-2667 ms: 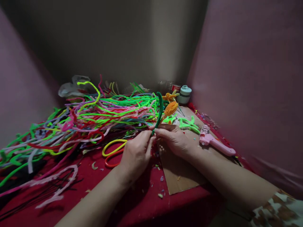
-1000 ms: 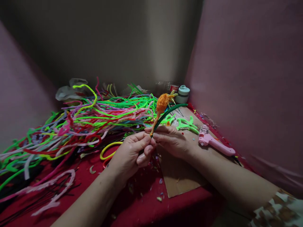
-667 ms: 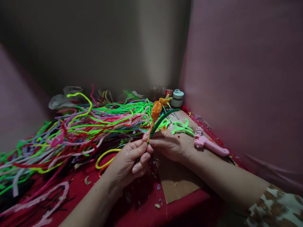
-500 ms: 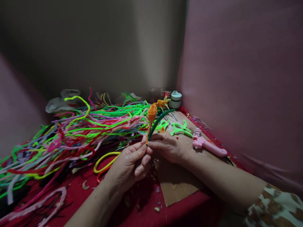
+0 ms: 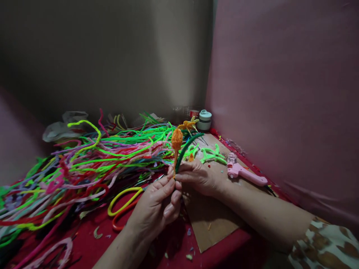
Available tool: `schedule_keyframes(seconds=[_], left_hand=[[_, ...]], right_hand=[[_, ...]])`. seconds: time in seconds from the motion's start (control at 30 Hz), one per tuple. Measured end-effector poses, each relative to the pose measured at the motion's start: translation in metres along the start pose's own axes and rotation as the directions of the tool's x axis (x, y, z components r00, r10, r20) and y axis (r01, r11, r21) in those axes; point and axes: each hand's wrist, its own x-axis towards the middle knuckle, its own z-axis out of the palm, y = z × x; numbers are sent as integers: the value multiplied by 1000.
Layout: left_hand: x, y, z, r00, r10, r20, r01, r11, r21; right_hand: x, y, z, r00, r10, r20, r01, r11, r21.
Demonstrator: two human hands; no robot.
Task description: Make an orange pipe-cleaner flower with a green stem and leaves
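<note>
An orange fuzzy bud (image 5: 177, 140) on a thin orange stem stands upright above my fingertips. My left hand (image 5: 161, 201) pinches the lower end of its stem between thumb and fingers. From the right, my right hand (image 5: 198, 177) meets it at the same spot, its fingers closed on a dark green pipe cleaner (image 5: 186, 147) that curves up and right beside the bud. The fingertips of both hands touch or nearly touch. The very bottom of the stem is mostly hidden by the fingers.
A big heap of coloured pipe cleaners (image 5: 126, 149) spreads left. Yellow-and-orange-handled scissors (image 5: 123, 201) lie beside my left hand. Cardboard (image 5: 210, 220), green pieces (image 5: 213, 155), an orange flower (image 5: 188, 125), a pink glue gun (image 5: 246, 173) and a pale jar (image 5: 204, 120) are right or behind.
The bud and both hands sit slightly lower in the view, and the bud is more upright. The view has shifted a little; both hands keep their hold.
</note>
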Motion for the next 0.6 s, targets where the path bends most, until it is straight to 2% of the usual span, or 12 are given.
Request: schedule_keyframes(seconds=[0.23, 0.37, 0.6], left_hand=[[-3, 1, 1, 998, -60, -1, 60, 998, -37], [-5, 1, 2, 995, -98, -7, 98, 993, -61], [-5, -1, 5, 995, -98, -9, 97, 991, -88]], right_hand=[[-1, -3, 3, 999, -23, 24, 22, 1000, 11], [-3, -5, 4, 1000, 21, 19, -21, 1000, 9], [-5, -7, 5, 999, 19, 32, -22, 998, 66]])
